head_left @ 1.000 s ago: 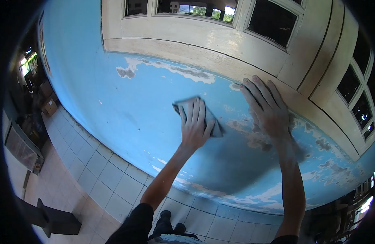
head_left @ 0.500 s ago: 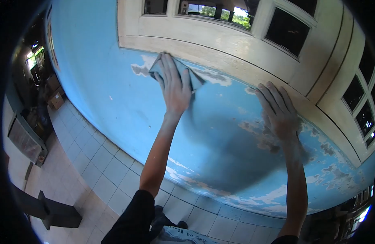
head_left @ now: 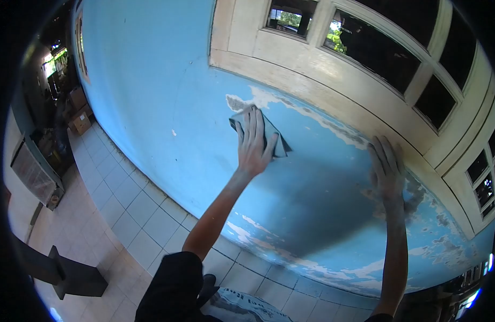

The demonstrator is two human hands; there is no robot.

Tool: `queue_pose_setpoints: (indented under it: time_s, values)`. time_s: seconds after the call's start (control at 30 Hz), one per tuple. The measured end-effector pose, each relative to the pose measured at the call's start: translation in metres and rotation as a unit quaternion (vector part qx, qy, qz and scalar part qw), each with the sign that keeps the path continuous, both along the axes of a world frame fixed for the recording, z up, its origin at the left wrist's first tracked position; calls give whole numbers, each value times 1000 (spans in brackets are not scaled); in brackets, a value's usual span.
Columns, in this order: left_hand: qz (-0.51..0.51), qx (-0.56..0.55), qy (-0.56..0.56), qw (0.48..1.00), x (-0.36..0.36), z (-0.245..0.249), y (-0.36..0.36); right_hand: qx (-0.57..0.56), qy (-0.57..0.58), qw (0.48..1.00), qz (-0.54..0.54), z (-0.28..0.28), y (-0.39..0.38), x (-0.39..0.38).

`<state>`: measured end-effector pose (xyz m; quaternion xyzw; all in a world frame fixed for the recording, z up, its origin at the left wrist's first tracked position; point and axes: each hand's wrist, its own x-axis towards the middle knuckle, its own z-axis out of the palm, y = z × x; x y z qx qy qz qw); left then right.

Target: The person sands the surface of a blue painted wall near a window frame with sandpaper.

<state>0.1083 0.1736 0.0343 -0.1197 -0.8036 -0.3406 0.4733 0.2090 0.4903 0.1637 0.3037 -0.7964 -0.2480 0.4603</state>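
Observation:
My left hand (head_left: 252, 153) presses a folded grey sheet of sandpaper (head_left: 277, 144) against the light blue wall (head_left: 156, 102). Its fingers lie over the sheet, whose corners stick out on both sides. Just above the fingertips is a bare patch (head_left: 264, 96) of white and grey where paint has come off. My right hand (head_left: 388, 172) rests on the wall with its fingers stretched out, fingertips at the lower edge of the cream window frame (head_left: 296, 72). Nothing shows in that hand, and its outline is slightly blurred.
More flaked paint (head_left: 333, 271) runs along the wall's bottom and its right end. Pale floor tiles (head_left: 145, 209) border the wall below. A dark post-like object (head_left: 78, 276) lies at lower left, and cardboard boxes (head_left: 81, 122) stand farther back at left.
My left hand and the sandpaper have slid down the wall, from over the bare patch to just below it. The view has shifted, so the window sits farther right. My right hand stays by the frame.

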Motion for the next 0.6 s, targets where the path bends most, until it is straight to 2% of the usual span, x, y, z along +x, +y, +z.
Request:
queue_pose_setpoints:
  time_s: [0.07, 0.13, 0.17, 0.23, 0.27, 0.3, 0.37, 0.4, 0.47, 0.57, 0.6]
  values:
    - [0, 17, -6, 1000, -25, 23, -32, 25, 4, 999, 35, 5, -35, -10]
    - [20, 151, 40, 988, -56, 63, -74, 30, 22, 997, 70, 8, -67, -26]
    - [23, 151, 42, 987, -60, 59, -80, 30, 41, 993, 103, 6, -82, -32]
    - [69, 47, 68, 994, -63, 45, -77, 34, 44, 993, 103, 1, -109, -44]
    - [13, 77, 51, 996, -42, 33, -61, 35, 46, 994, 98, 0, -119, -49]
    - [-7, 17, 26, 999, -29, 12, -52, 32, 47, 994, 98, -1, -126, -51]
    - [-26, -24, -35, 999, -24, 13, -70, 55, 38, 996, 56, 1, -135, -53]
    - [-29, -21, -34, 999, -33, 25, -82, 59, 39, 996, 53, 0, -135, -54]
    - [-28, 120, 18, 992, -54, 66, -109, 6, 43, 998, 47, -2, -129, -56]
    - [-28, 114, 27, 993, -49, 67, -111, 8, 38, 999, 32, -4, -128, -56]
    - [-26, 67, 17, 997, -44, 44, -104, 9, 40, 999, 32, -4, -127, -58]
